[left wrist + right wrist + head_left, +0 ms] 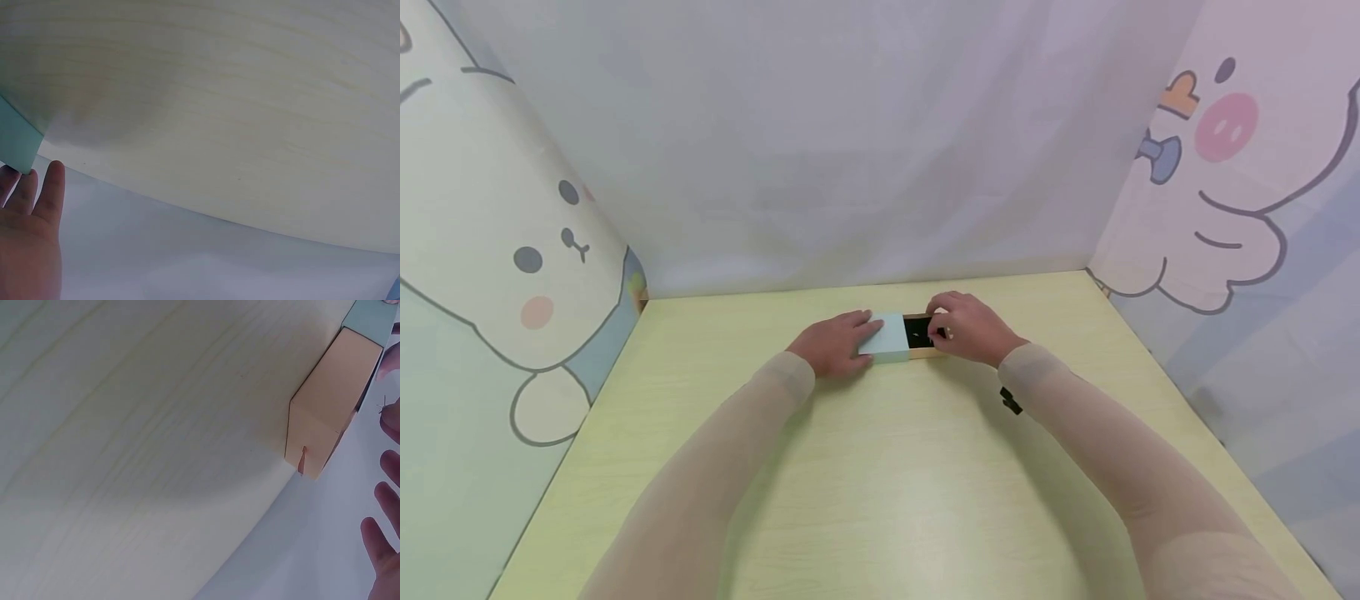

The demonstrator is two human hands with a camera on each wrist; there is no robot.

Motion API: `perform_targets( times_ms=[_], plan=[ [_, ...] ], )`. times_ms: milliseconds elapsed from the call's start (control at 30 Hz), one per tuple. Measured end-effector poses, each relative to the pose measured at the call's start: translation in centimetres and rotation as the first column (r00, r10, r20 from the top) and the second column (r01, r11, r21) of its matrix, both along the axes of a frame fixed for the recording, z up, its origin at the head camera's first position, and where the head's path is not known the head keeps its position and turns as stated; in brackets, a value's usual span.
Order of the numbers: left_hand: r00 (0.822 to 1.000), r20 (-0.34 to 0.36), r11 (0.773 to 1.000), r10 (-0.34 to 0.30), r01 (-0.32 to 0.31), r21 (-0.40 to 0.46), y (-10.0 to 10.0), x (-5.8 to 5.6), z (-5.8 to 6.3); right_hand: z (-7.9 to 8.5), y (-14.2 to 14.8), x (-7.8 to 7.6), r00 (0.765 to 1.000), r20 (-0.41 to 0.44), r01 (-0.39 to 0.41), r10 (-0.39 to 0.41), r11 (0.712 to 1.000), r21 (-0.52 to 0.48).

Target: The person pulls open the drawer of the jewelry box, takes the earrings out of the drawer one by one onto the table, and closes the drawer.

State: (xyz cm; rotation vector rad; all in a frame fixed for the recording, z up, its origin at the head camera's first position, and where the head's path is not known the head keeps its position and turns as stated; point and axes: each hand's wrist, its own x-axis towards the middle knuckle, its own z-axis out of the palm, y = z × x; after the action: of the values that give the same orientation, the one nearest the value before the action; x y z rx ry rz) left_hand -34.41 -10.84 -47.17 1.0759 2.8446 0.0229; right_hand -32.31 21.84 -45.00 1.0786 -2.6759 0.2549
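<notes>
A small slide-out gift box lies on the table: a pale blue sleeve [887, 337] with a peach inner drawer [331, 381] partly pulled out to the right. Black lining [917, 332] shows inside the drawer, with small bright bits on it. My left hand [838, 343] holds the sleeve, thumb at its near side and fingers over the top and far edge. Above the drawer my right hand [973, 327] pinches a tiny thin, spiky piece [383, 407] between thumb and index; its kind cannot be made out. The other right fingers are spread.
The wooden table [880, 467] reaches back to a pale curtain [850, 167] with cartoon animals at both sides. A brown pull tab [302, 461] sticks out of the drawer's end. A small black thing [1011, 401] shows beneath the right wrist.
</notes>
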Motion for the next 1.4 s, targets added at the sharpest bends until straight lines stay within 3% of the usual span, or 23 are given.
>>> perform_targets(
  times_ms=[933, 1400],
  plan=[
    [1.0, 0.01, 1.0, 0.009, -0.009, 0.002, 0.2, 0.2, 0.3, -0.4, 0.6, 0.6, 0.999, 0.032, -0.007, 0.008, 0.999, -0.042],
    [1.0, 0.009, 1.0, 0.011, -0.011, 0.0, 0.1, 0.4, 0.3, -0.7, 0.6, 1.1, 0.986, 0.166, 0.029, -0.007, 0.991, -0.131]
  ],
)
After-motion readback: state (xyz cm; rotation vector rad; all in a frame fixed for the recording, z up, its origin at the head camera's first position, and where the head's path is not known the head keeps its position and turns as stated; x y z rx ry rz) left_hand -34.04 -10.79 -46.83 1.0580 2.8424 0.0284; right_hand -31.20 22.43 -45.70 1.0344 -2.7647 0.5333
